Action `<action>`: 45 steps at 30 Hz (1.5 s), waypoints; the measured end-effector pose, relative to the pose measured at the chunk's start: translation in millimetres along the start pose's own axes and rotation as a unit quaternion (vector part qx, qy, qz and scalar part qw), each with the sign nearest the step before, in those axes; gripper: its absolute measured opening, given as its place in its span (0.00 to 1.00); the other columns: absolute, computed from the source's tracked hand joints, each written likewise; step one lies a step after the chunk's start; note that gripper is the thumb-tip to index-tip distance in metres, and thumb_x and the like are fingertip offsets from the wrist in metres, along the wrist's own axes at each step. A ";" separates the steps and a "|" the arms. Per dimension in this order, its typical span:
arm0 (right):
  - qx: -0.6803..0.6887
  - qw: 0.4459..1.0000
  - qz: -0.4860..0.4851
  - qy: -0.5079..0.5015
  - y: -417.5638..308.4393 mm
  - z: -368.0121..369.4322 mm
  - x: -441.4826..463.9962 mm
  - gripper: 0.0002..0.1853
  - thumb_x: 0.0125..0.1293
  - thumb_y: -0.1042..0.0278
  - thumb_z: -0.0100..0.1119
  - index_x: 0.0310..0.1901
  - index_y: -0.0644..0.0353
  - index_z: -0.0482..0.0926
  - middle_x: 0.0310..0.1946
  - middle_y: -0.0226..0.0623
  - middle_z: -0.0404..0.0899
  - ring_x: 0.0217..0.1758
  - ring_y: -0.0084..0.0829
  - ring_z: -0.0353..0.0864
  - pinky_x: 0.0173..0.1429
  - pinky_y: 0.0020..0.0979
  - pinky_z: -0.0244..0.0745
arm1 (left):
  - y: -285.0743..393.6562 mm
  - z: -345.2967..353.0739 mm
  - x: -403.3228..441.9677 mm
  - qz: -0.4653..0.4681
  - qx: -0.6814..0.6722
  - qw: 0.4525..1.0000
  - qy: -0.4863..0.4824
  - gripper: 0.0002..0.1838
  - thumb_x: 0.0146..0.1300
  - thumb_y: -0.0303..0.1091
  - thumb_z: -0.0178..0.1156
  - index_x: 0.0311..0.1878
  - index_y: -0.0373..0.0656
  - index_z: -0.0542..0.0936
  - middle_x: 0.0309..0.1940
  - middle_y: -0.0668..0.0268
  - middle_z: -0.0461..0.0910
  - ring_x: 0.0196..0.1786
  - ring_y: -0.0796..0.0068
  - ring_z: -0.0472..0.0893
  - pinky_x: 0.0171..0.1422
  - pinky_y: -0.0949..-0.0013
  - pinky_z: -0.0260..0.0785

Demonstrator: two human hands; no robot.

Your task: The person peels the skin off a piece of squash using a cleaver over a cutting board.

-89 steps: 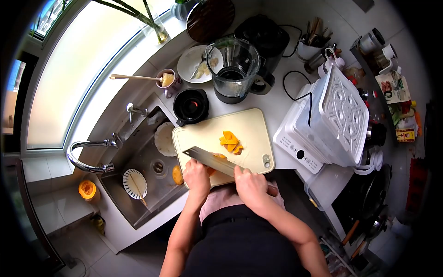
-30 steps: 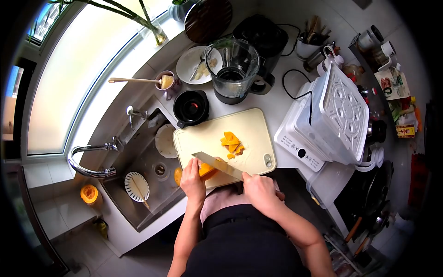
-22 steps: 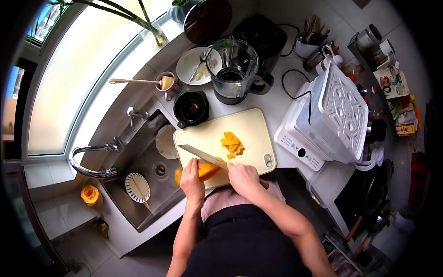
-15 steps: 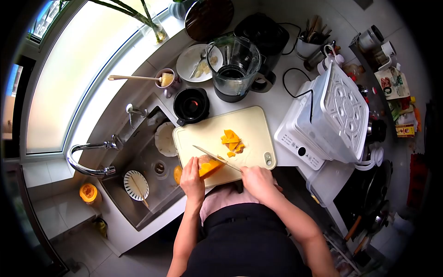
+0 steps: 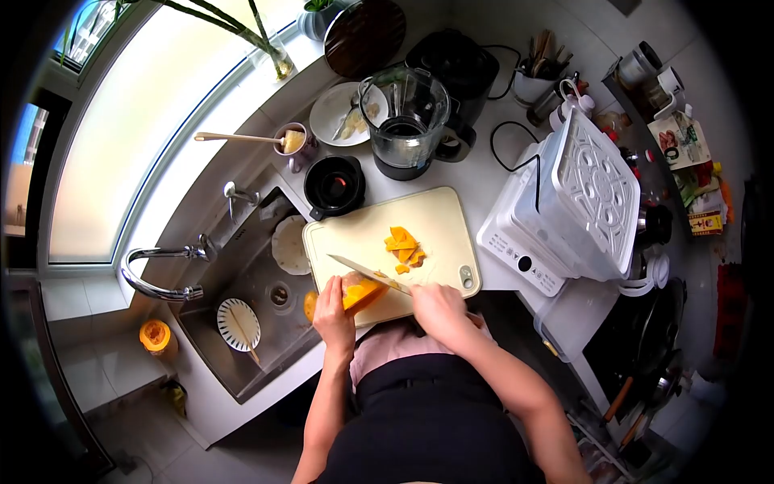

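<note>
My left hand [image 5: 333,313] is closed on a chunk of pumpkin [image 5: 363,295] at the near left edge of the cream cutting board [image 5: 435,211]. In my right hand [image 5: 438,311] is a kitchen knife [image 5: 367,272]; its handle is hidden in my fist. The blade points up and left, lying across the top of the chunk. Cut orange pumpkin pieces [image 5: 403,245] lie in a small heap on the board beyond the blade. Left of my left hand, another orange piece [image 5: 310,305] shows at the board's edge, partly hidden.
The sink [image 5: 266,355] is on the left, holding a striped dish [image 5: 239,324]. Behind the board stand a black bowl [image 5: 334,185] and a blender jug [image 5: 403,121]. A white appliance with a clear container [image 5: 564,202] is on the right. A cut pumpkin [image 5: 156,335] sits far left.
My right hand and the knife have shifted slightly left and away from me, and the blade's face shows more. The left hand still holds the pumpkin chunk.
</note>
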State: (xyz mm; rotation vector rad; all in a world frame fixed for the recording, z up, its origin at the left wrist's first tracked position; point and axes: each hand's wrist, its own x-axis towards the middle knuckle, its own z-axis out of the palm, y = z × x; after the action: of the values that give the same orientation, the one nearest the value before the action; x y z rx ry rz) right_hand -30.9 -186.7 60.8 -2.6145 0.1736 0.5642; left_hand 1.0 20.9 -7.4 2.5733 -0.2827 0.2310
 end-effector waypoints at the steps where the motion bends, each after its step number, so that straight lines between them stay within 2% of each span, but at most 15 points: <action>1: 0.000 1.000 -0.019 0.024 -6.7 9.4 12.3 0.08 0.63 0.71 0.52 0.35 0.61 0.82 0.26 0.50 0.83 0.33 0.49 0.87 0.38 0.46 0.82 | -1.5 1.1 0.8 -0.005 0.003 1.000 -0.008 0.30 0.49 0.11 0.54 0.59 0.40 0.78 0.55 0.56 0.82 0.56 0.52 0.81 0.60 0.58 0.74; 4: -0.036 0.997 -0.070 0.017 -19.1 12.4 36.9 0.08 0.63 0.72 0.52 0.35 0.63 0.81 0.26 0.50 0.83 0.33 0.47 0.88 0.37 0.45 0.82 | -10.6 0.4 0.3 -0.046 -0.008 0.999 -0.014 0.31 0.49 0.11 0.54 0.59 0.40 0.78 0.54 0.54 0.82 0.56 0.52 0.81 0.61 0.58 0.74; 8: -0.022 0.996 -0.081 0.021 -5.1 -6.0 1.5 0.08 0.62 0.72 0.53 0.34 0.63 0.82 0.26 0.50 0.83 0.32 0.47 0.88 0.37 0.44 0.82 | -14.5 -5.0 -5.0 -0.040 -0.029 0.999 -0.001 0.31 0.49 0.11 0.53 0.59 0.40 0.78 0.53 0.53 0.82 0.56 0.52 0.81 0.61 0.58 0.74; 10: -0.043 0.999 -0.029 -0.005 4.6 -14.0 -11.7 0.08 0.62 0.71 0.53 0.34 0.62 0.83 0.26 0.51 0.84 0.32 0.46 0.88 0.37 0.44 0.82 | -12.2 -3.3 -3.8 -0.043 -0.027 0.999 0.001 0.32 0.49 0.10 0.52 0.60 0.40 0.78 0.54 0.53 0.82 0.57 0.51 0.81 0.61 0.58 0.74; 15: -0.042 0.998 -0.052 0.001 -21.7 13.9 39.6 0.07 0.59 0.73 0.55 0.33 0.63 0.83 0.27 0.51 0.84 0.33 0.48 0.87 0.39 0.45 0.82 | -12.9 -2.1 1.0 -0.049 -0.010 0.998 -0.026 0.31 0.47 0.11 0.56 0.59 0.39 0.78 0.56 0.56 0.82 0.58 0.54 0.80 0.62 0.58 0.73; 20: -0.015 0.997 -0.071 0.018 -4.7 -6.0 2.2 0.07 0.59 0.73 0.55 0.33 0.62 0.83 0.28 0.52 0.84 0.33 0.49 0.87 0.38 0.45 0.82 | -14.3 -5.7 -7.6 -0.049 -0.036 0.998 -0.012 0.31 0.49 0.11 0.52 0.59 0.40 0.78 0.54 0.54 0.82 0.56 0.51 0.81 0.61 0.57 0.74; 22: -0.031 0.999 -0.028 -0.006 5.4 -16.7 -13.5 0.07 0.58 0.73 0.55 0.32 0.62 0.83 0.27 0.52 0.84 0.32 0.49 0.87 0.38 0.45 0.82 | -9.8 -3.2 -5.7 -0.060 -0.038 0.997 -0.011 0.31 0.49 0.11 0.52 0.59 0.40 0.79 0.54 0.54 0.82 0.56 0.52 0.81 0.61 0.58 0.74; 24: -0.028 0.999 -0.027 -0.003 5.1 0.4 0.4 0.07 0.58 0.73 0.55 0.31 0.62 0.83 0.26 0.52 0.83 0.32 0.50 0.87 0.38 0.45 0.82 | -6.4 -1.6 -6.3 -0.025 -0.024 0.999 -0.003 0.30 0.50 0.11 0.54 0.58 0.41 0.79 0.54 0.55 0.82 0.56 0.52 0.81 0.60 0.58 0.74; 27: -0.034 0.998 -0.052 0.013 -17.1 18.7 33.8 0.08 0.59 0.73 0.54 0.31 0.61 0.84 0.26 0.52 0.83 0.32 0.49 0.87 0.38 0.47 0.81 | -3.6 -1.3 -1.8 -0.038 -0.009 0.999 -0.012 0.30 0.49 0.11 0.55 0.58 0.41 0.80 0.54 0.57 0.83 0.56 0.53 0.81 0.60 0.59 0.74; 35: -0.043 0.998 -0.038 -0.001 13.5 10.7 -1.8 0.09 0.59 0.71 0.54 0.32 0.61 0.85 0.26 0.50 0.84 0.32 0.48 0.87 0.38 0.47 0.81 | -11.3 -6.9 -16.2 -0.067 -0.051 0.996 -0.028 0.33 0.47 0.09 0.51 0.59 0.41 0.79 0.54 0.54 0.82 0.57 0.51 0.81 0.62 0.58 0.73; 38: -0.035 0.997 -0.072 -0.014 2.9 33.1 27.3 0.08 0.60 0.70 0.55 0.32 0.61 0.84 0.26 0.51 0.84 0.32 0.50 0.87 0.38 0.46 0.81 | -15.0 -6.1 -16.5 -0.047 -0.059 0.997 -0.020 0.33 0.47 0.09 0.51 0.59 0.41 0.78 0.54 0.52 0.82 0.57 0.50 0.81 0.62 0.58 0.73; 40: 0.042 0.998 -0.023 0.036 -4.5 31.3 23.8 0.09 0.63 0.69 0.55 0.35 0.58 0.85 0.26 0.52 0.83 0.32 0.51 0.86 0.39 0.47 0.81 | -18.9 -8.7 -20.5 -0.054 -0.069 0.996 -0.013 0.34 0.46 0.09 0.51 0.60 0.41 0.78 0.53 0.53 0.82 0.57 0.50 0.81 0.62 0.59 0.73; 42: 0.073 0.996 0.000 0.046 -0.8 24.5 11.3 0.09 0.64 0.68 0.55 0.37 0.57 0.85 0.26 0.52 0.83 0.32 0.51 0.85 0.40 0.48 0.81 | -17.7 -14.4 -26.4 -0.089 -0.079 0.992 -0.037 0.35 0.47 0.11 0.55 0.63 0.42 0.75 0.53 0.53 0.81 0.57 0.50 0.81 0.63 0.59 0.73; 44: 0.111 0.986 -0.014 0.122 18.0 9.1 -2.5 0.10 0.65 0.66 0.57 0.42 0.54 0.87 0.27 0.50 0.84 0.32 0.50 0.85 0.40 0.47 0.81 | -4.4 -30.6 -15.7 -0.105 -0.081 0.988 -0.073 0.36 0.50 0.15 0.62 0.67 0.43 0.72 0.54 0.53 0.80 0.57 0.51 0.81 0.63 0.59 0.73; 45: 0.096 0.988 -0.020 0.119 26.4 2.5 -4.7 0.10 0.65 0.65 0.57 0.43 0.53 0.86 0.27 0.49 0.84 0.32 0.49 0.85 0.39 0.47 0.81 | -8.1 -34.7 -13.5 -0.078 -0.072 0.988 -0.108 0.38 0.52 0.30 0.71 0.69 0.45 0.69 0.62 0.53 0.75 0.61 0.51 0.77 0.64 0.56 0.72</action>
State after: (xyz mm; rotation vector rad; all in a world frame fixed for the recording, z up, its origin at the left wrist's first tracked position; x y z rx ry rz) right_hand -41.7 -208.8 49.9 -2.4832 0.2383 0.2071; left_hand -13.8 48.0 14.8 2.4626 -0.1683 -0.1237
